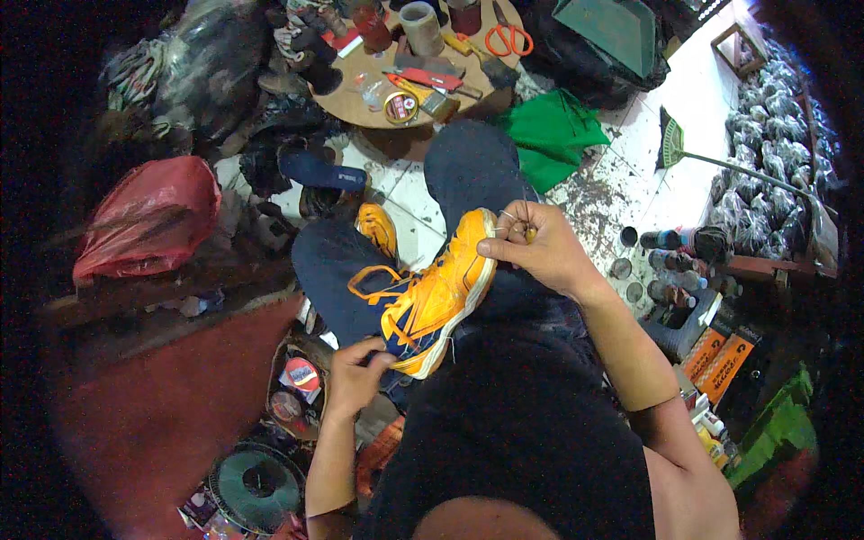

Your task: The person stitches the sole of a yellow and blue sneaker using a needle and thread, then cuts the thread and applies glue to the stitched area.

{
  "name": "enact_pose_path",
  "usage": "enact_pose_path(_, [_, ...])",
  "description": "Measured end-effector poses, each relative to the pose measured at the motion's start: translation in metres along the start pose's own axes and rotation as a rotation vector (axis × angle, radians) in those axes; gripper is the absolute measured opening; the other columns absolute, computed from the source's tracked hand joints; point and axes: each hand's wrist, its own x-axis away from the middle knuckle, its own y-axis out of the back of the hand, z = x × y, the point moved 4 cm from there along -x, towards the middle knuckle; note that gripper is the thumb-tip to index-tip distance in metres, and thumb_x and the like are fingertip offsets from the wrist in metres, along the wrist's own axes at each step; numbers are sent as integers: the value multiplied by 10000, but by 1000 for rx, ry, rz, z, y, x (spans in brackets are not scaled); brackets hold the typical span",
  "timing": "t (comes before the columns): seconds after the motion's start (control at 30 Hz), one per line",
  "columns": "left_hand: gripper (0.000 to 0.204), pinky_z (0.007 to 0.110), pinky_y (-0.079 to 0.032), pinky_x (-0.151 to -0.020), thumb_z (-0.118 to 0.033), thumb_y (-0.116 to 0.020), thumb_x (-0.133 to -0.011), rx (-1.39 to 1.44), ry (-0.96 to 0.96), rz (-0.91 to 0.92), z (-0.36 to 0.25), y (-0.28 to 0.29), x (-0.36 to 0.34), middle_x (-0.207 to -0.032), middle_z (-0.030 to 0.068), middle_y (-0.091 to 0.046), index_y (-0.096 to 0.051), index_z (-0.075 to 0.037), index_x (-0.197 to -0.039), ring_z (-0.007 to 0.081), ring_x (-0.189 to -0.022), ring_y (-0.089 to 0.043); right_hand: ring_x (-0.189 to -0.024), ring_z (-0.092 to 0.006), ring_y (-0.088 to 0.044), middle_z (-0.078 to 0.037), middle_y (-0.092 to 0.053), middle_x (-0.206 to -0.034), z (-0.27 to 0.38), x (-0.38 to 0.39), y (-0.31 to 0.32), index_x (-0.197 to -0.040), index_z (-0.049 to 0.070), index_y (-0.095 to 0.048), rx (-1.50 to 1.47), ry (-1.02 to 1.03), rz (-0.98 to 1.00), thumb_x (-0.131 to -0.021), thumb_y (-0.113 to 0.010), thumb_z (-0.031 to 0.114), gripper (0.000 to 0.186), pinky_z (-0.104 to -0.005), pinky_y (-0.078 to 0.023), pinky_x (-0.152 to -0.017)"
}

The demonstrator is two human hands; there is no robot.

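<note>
Cluttered floor, orange shoe (438, 297) on lap, left hand (354, 376) gripping heel, right hand (540, 243) pinching toe edge

counter: your round wooden counter (360, 101) sits far ahead
on it: orange scissors (509, 40), tape roll (420, 25), small tin (401, 107)
floor: tiled floor (630, 171), green cloth (551, 135) lying on it, right

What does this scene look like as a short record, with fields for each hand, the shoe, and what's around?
left hand: grips the heel end of the orange shoe
right hand: at the toe end, pinching a small yellow-tipped tool against the sole edge
shoe: orange with orange laces, lying across the person's lap
ahead: round wooden table holding orange-handled scissors and a roll of tape
left side: red plastic bag
right side: green cloth, broom
</note>
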Motion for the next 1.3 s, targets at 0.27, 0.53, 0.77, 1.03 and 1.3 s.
enact_pose_path(0.27, [104,257,-520,-700,-131,-651,-1000,491,-4,-332,13,35,-2,-1004,108,-743,-685,-36,-1023,126,-678,-617,-608,-38,-336,88,-409,-628,-1,-3,-3,-733,84,-575,16,0,52,-802,-900,258,375,-268,-284,-520])
enact_pose_path(0.53, [117,298,-434,-527,-143,-677,-967,-90,-112,-273,-22,38,-20,-763,42,-562,-586,-71,-980,176,-530,-488,-619,-44,-334,88,-402,-628,3,1,-14,-642,98,-477,-71,-91,-25,-836,-876,148,447,-289,-281,-534])
enact_pose_path(0.77, [272,462,-423,-557,-97,-704,-897,-496,-286,8,-13,22,-19,-652,165,-525,-537,-16,-698,370,-595,-556,-616,-32,-384,83,-465,-630,-3,-1,-22,-656,91,-534,-108,-104,-39,-833,-870,132,382,-263,-305,-547])
enact_pose_path(1.03, [101,384,-480,-625,-88,-731,-896,-366,-273,-176,-23,39,-9,-771,127,-686,-681,-31,-830,309,-659,-625,-587,-76,-519,4,-682,-807,-12,12,27,-1001,38,-667,-336,-212,9,-878,-792,162,215,-248,-396,-548])
enact_pose_path(1.3, [294,405,-516,-807,-253,-849,-713,249,-284,-25,-16,118,21,-1087,216,-734,-636,-53,-747,300,-877,-666,-809,-130,-607,-66,-655,-908,-7,45,82,-1298,81,-502,220,-246,-140,-1083,-477,240,268,-277,-475,-668])
